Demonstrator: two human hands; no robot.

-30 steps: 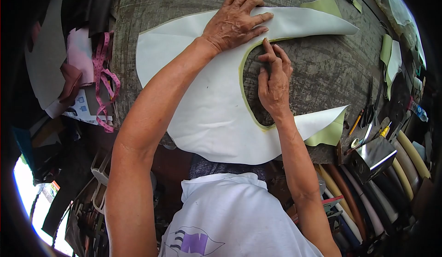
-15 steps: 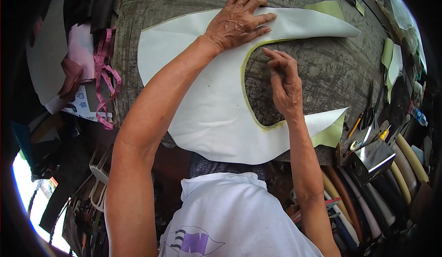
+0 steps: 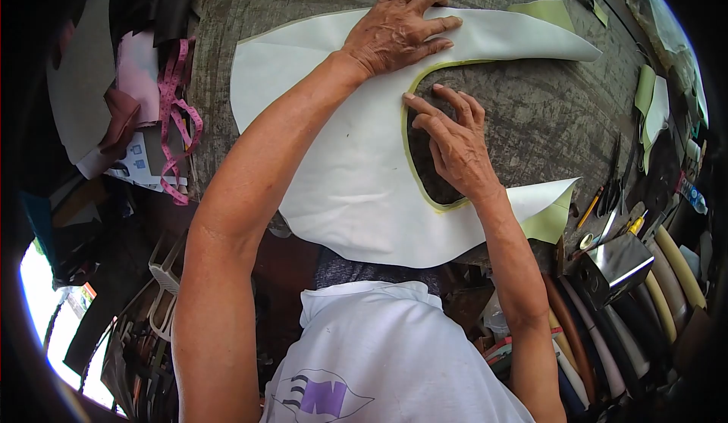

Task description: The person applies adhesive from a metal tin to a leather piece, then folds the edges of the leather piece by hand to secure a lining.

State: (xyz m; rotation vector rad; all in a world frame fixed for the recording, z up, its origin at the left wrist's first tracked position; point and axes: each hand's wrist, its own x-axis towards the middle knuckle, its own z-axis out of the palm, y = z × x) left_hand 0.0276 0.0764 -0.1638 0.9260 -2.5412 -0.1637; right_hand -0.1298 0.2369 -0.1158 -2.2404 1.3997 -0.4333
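- White sheet material point(image 3: 341, 158), one broad curved piece: flat on the worn tabletop point(image 3: 531, 112), spanning the middle of the view, horns reaching toward 2 and 3 o'clock; its rounded cut-out opens toward 3 o'clock, edged in yellow-green.
- Left hand point(image 3: 398, 30), at 12 o'clock: palm down on the sheet's upper part, fingers spread apart, gripping nothing.
- Right hand point(image 3: 459, 146), at 2 o'clock: over the cut-out, fingers apart and bent, one fingertip at the yellow-green edge; whether it presses there, cannot tell.
- Green material point(image 3: 547, 222), at 3 o'clock: showing from under the lower horn.
- Pink measuring tape point(image 3: 173, 112), at 10 o'clock: hanging in loops beside the tabletop.
- Scissors point(image 3: 608, 195), at 3 o'clock: near the tabletop's edge, beside a pencil point(image 3: 589, 208).
- Rolled materials point(image 3: 603, 332), at 4 o'clock: side by side, below a shiny metal box point(image 3: 618, 262).
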